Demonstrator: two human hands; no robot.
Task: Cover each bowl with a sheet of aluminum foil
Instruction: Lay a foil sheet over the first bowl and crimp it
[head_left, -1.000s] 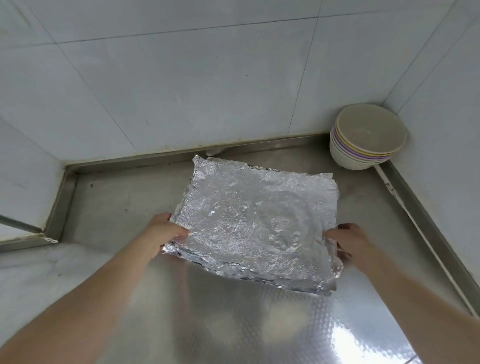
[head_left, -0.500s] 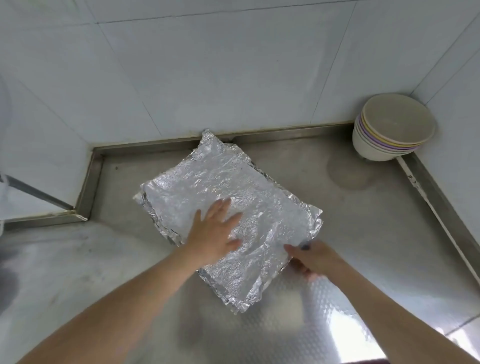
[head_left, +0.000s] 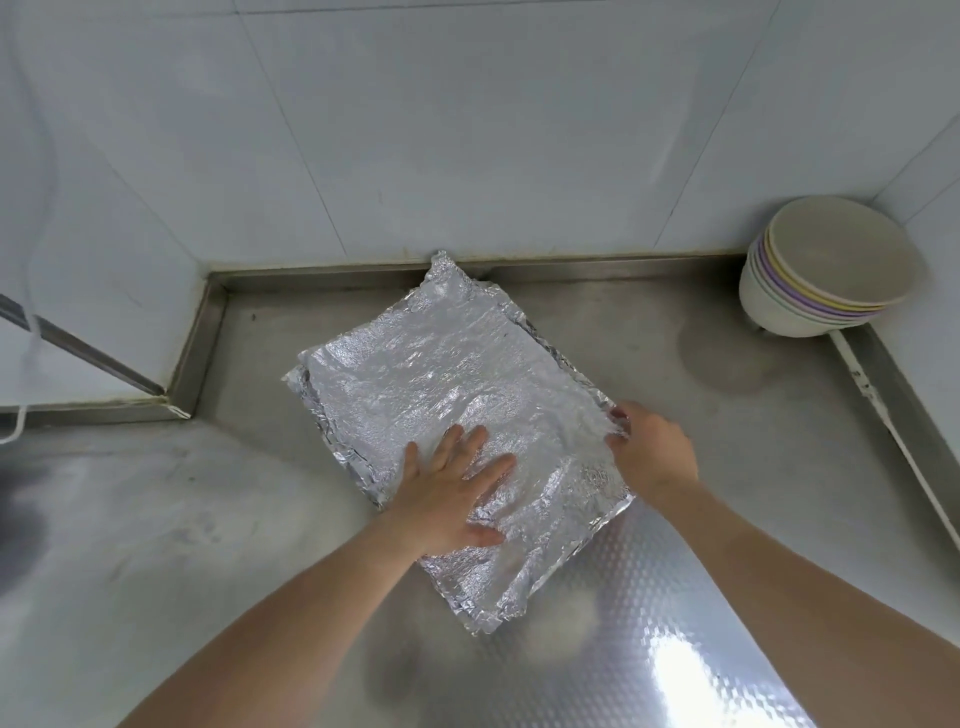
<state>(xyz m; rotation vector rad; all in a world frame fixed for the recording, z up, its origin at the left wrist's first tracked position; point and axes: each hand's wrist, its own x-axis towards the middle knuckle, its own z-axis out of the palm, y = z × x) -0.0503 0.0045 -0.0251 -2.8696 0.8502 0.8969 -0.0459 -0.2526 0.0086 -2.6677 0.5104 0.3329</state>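
A stack of crinkled aluminum foil sheets (head_left: 447, 384) lies diagonally on the steel counter (head_left: 727, 447). My left hand (head_left: 452, 493) rests flat on the foil with fingers spread, pressing its near half. My right hand (head_left: 652, 449) is at the stack's right edge, fingertips pinching the foil's edge there. A nested stack of bowls (head_left: 826, 270), cream with purple and yellow rims, leans in the back right corner, well apart from both hands.
White tiled walls close the counter at the back and right. A raised steel lip (head_left: 571, 265) runs along the back edge and steps forward at the left. A patterned shiny sheet (head_left: 649, 623) covers the near counter.
The foil stack was set down and turned diagonal. My left hand went from gripping its edge to lying flat on top; my right hand slid up along the right edge.
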